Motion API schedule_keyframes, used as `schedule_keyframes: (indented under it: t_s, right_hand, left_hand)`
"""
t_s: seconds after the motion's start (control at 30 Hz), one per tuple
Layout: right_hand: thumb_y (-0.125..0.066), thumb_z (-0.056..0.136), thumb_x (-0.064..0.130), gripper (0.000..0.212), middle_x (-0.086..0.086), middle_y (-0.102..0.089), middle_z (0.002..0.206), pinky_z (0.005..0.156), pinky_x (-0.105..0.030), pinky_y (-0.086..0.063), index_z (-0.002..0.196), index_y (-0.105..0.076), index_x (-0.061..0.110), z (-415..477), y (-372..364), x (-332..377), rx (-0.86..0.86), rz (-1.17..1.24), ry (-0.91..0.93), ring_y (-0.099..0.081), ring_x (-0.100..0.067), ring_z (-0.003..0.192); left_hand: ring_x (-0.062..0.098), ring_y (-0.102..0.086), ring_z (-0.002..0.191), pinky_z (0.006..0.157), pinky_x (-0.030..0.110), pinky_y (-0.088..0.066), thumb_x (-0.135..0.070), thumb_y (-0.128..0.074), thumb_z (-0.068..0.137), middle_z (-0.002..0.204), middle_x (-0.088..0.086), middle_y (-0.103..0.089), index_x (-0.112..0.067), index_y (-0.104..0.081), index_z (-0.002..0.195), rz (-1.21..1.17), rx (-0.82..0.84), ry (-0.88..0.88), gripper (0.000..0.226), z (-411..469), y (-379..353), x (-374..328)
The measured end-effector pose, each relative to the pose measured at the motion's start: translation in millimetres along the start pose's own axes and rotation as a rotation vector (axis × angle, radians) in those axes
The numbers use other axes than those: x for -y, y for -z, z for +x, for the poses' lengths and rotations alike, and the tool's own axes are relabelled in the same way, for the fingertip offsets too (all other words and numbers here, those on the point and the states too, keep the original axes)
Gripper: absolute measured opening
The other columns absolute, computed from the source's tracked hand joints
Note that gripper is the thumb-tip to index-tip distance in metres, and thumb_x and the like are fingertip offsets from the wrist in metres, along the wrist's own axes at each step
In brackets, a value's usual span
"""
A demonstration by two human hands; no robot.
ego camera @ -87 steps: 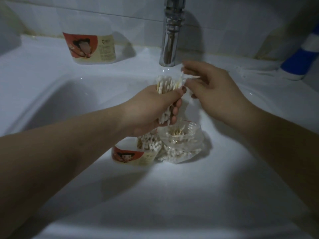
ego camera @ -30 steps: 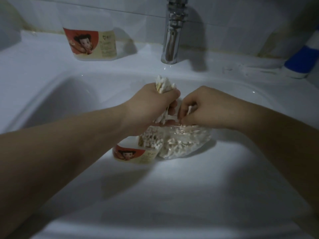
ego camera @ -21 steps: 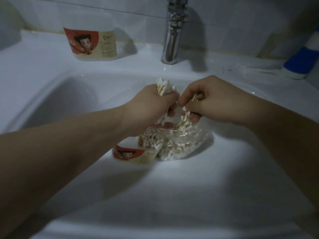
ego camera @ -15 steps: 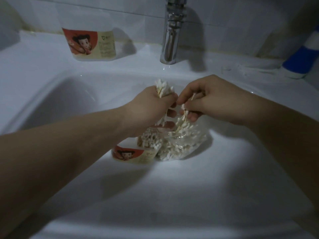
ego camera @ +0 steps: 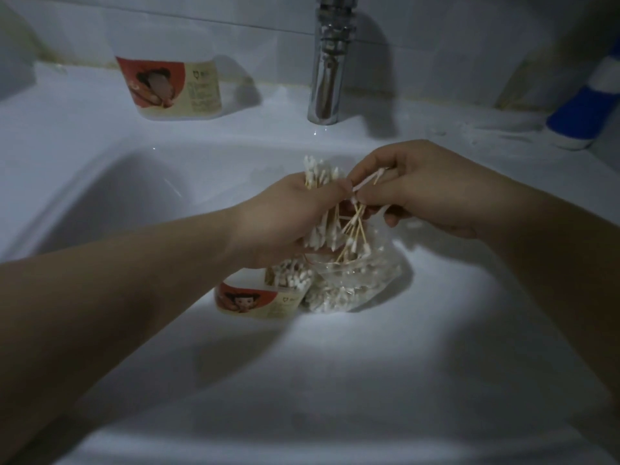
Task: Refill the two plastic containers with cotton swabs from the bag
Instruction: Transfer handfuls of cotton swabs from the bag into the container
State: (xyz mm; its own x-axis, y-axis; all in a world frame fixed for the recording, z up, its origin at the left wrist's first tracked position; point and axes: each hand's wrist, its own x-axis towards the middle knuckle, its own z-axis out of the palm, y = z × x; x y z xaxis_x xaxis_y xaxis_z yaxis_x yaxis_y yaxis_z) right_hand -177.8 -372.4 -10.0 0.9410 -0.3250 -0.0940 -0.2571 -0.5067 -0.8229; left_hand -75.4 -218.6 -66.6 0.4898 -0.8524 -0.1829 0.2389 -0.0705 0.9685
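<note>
**Right hand clear of the bag with a fresh pinch of swabs**

The right hand (ego camera: 426, 189), which was down inside the clear plastic bag (ego camera: 355, 286) a second ago, now sits raised at the centre of the frame. Its thumb and forefinger are closed in a pinch grip on a small swab cluster (ego camera: 354, 231) that splays downward toward the bag mouth. The left hand (ego camera: 285, 219) has not moved. Its fingers are wrapped in a full grip round a thick swab bundle (ego camera: 320, 174), with cotton tips showing above the fist. The hands are just beside each other; whether they touch cannot be told.

The bag lies in the sink (ego camera: 134, 182) basin below both hands and still holds many swabs. A labelled container (ego camera: 258, 302) sits against its left side, packed with swabs. The second container (ego camera: 174, 88) stands on the ledge at upper left, well apart, and its fill level cannot be read.

Assessment: the cluster is probably being added to the bundle, so gathering continues and at least one refill seems outstanding. The splayed swabs could drop into the basin.
</note>
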Motion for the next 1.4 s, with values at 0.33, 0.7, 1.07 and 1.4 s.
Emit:
schedule_keyframes:
  t_s: [0.33,0.7,1.07,1.4]
  right_hand:
    - [-0.061,0.098,0.01,0.027,0.003,-0.079,0.087,0.064,-0.025,-0.058,0.101,-0.078,0.031,2,-3,-4,-0.037,-0.098,0.122,-0.07,-0.007,0.069]
    - [-0.08,0.086,0.031,0.03,-0.004,-0.079,0.091,0.062,-0.025,-0.057,0.108,-0.073,0.012,2,-8,-10,0.156,-0.081,0.019,-0.075,-0.014,0.08]
    - [-0.072,0.092,0.008,0.01,-0.01,-0.077,0.079,0.057,-0.018,-0.055,0.082,-0.075,0.004,3,-12,-11,0.21,0.182,-0.09,-0.067,-0.009,0.061]
    - [-0.076,0.089,0.009,0.021,-0.007,-0.071,0.064,0.056,-0.018,-0.055,0.068,-0.077,0.005,0,-14,-8,0.192,0.139,-0.166,-0.064,-0.01,0.056]
  left_hand:
    - [0.027,-0.071,0.103,0.096,0.048,-0.054,-0.004,-0.069,0.093,0.11,0.014,-0.074,-0.014,-0.072,0.118,0.124,0.052,-0.17,0.028,4,2,5]
    - [0.037,-0.073,0.094,0.086,0.042,-0.06,-0.001,-0.059,0.097,0.099,0.028,-0.072,0.012,-0.066,0.108,-0.059,-0.079,-0.223,0.018,1,0,-7]
    - [0.022,-0.072,0.082,0.069,0.036,-0.061,0.002,-0.056,0.099,0.092,0.014,-0.07,-0.011,-0.072,0.097,-0.271,-0.088,-0.237,0.021,0,-6,-10]
    - [0.019,-0.075,0.084,0.074,0.031,-0.061,-0.018,-0.056,0.105,0.086,0.005,-0.074,-0.013,-0.06,0.102,-0.367,-0.178,-0.184,0.007,2,-13,-7]
